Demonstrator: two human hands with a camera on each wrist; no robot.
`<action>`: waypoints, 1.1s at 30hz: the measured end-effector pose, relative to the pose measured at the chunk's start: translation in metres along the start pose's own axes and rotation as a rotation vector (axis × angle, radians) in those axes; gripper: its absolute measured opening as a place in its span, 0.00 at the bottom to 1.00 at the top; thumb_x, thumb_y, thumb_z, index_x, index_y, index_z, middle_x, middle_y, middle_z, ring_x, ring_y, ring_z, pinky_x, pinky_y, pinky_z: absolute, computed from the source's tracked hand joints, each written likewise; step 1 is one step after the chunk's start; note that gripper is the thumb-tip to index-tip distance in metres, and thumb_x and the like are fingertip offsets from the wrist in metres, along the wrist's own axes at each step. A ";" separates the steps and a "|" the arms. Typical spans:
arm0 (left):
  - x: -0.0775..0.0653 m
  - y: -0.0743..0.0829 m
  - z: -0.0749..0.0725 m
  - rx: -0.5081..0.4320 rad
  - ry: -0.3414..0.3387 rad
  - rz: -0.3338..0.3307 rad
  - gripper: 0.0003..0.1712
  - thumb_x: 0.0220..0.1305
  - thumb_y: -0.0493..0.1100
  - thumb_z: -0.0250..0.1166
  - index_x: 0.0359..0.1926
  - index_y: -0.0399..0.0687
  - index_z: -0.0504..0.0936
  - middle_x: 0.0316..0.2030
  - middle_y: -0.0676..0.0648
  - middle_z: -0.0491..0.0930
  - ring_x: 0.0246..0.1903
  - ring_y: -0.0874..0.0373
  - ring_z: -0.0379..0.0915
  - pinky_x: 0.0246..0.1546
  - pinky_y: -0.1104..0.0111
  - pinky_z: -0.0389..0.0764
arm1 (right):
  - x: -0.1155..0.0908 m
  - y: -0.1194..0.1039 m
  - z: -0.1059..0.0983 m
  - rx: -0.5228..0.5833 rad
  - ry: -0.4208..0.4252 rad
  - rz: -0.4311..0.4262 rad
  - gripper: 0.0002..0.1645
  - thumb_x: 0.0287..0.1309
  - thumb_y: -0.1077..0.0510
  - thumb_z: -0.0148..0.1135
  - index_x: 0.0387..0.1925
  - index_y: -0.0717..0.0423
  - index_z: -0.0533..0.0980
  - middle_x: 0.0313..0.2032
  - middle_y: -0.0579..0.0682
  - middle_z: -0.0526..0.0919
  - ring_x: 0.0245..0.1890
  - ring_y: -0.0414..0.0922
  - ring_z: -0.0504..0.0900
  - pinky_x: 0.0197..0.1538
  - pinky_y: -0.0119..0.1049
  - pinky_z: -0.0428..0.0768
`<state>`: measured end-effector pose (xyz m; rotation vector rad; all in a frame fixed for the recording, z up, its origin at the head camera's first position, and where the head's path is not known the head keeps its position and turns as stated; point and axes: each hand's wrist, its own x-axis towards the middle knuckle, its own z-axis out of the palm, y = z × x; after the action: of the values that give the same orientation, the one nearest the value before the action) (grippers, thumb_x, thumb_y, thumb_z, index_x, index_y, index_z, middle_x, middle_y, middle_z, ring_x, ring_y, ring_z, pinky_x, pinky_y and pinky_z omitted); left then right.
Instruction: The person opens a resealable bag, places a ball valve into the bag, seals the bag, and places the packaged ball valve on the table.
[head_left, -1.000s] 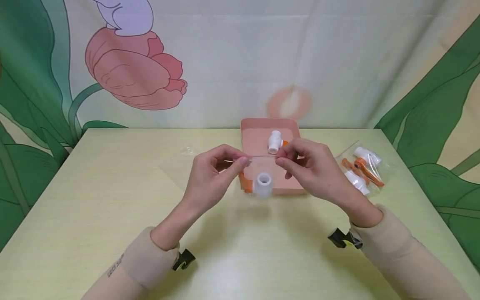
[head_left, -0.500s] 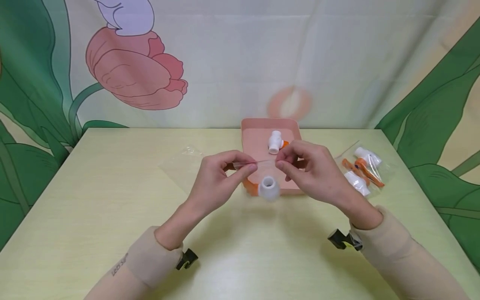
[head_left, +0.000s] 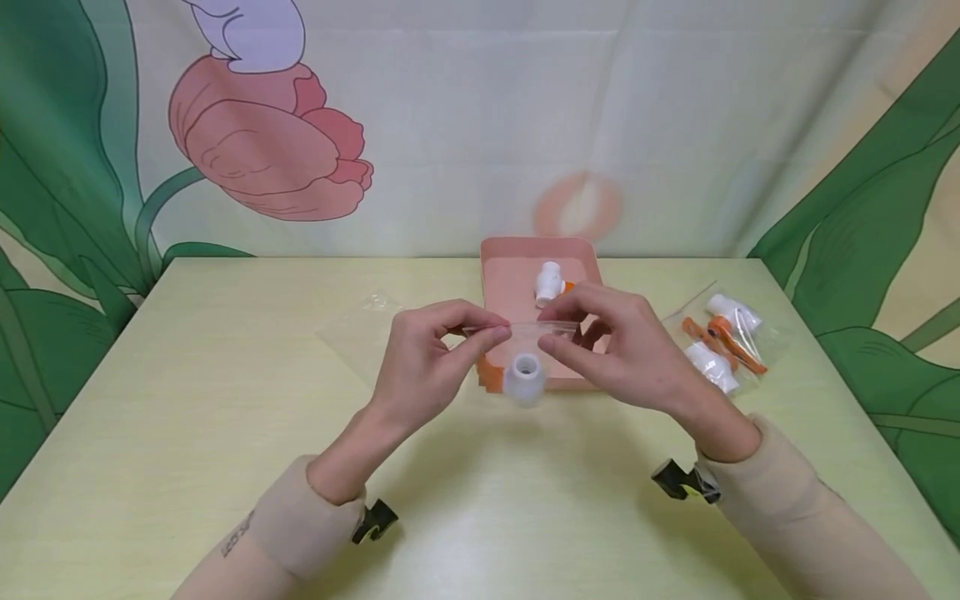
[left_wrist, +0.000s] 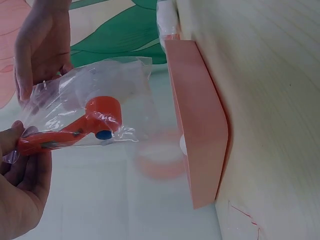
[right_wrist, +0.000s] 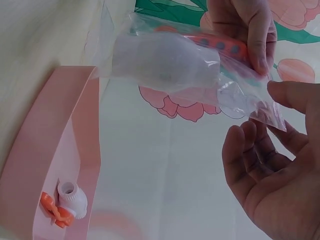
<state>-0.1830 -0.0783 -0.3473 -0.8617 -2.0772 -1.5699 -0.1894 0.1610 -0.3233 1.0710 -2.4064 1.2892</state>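
Two hands angle inward: left hand (head_left: 427, 358) pinches the bag (left_wrist: 137, 77), thumb against forefinger; right hand (head_left: 633, 354) has thumb and forefinger apart around the bag's top edge, contact unclear. Bag hangs higher than the tray (head_left: 538, 245), toward the person; valve (head_left: 525, 383) inside looks hazy.

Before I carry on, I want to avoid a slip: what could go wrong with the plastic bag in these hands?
1. The left hand and right hand hold the plastic bag by its top edge; if the fingers slip, the orange-handled valve inside might drop.
2. In the head view, that valve overlaps the near edge of the pink tray, so it could perhaps knock the tray if dropped; depth is hard to judge.
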 end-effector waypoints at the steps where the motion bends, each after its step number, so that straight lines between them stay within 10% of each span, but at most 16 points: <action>1: 0.000 0.000 0.000 -0.002 0.001 0.003 0.02 0.61 0.31 0.74 0.35 0.41 0.91 0.32 0.50 0.88 0.30 0.61 0.82 0.36 0.66 0.83 | 0.000 0.000 0.001 0.000 -0.001 -0.006 0.11 0.60 0.65 0.73 0.43 0.54 0.84 0.36 0.40 0.82 0.34 0.42 0.80 0.32 0.36 0.80; 33: 0.002 0.005 0.011 0.004 -0.110 0.073 0.02 0.64 0.33 0.72 0.36 0.43 0.89 0.30 0.54 0.86 0.27 0.63 0.77 0.28 0.66 0.79 | 0.005 0.002 0.010 -0.007 0.045 -0.207 0.10 0.56 0.71 0.71 0.32 0.52 0.85 0.24 0.39 0.76 0.25 0.40 0.72 0.31 0.31 0.72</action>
<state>-0.1809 -0.0665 -0.3457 -1.0318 -2.0981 -1.5112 -0.1931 0.1514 -0.3276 1.2384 -2.1989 1.2203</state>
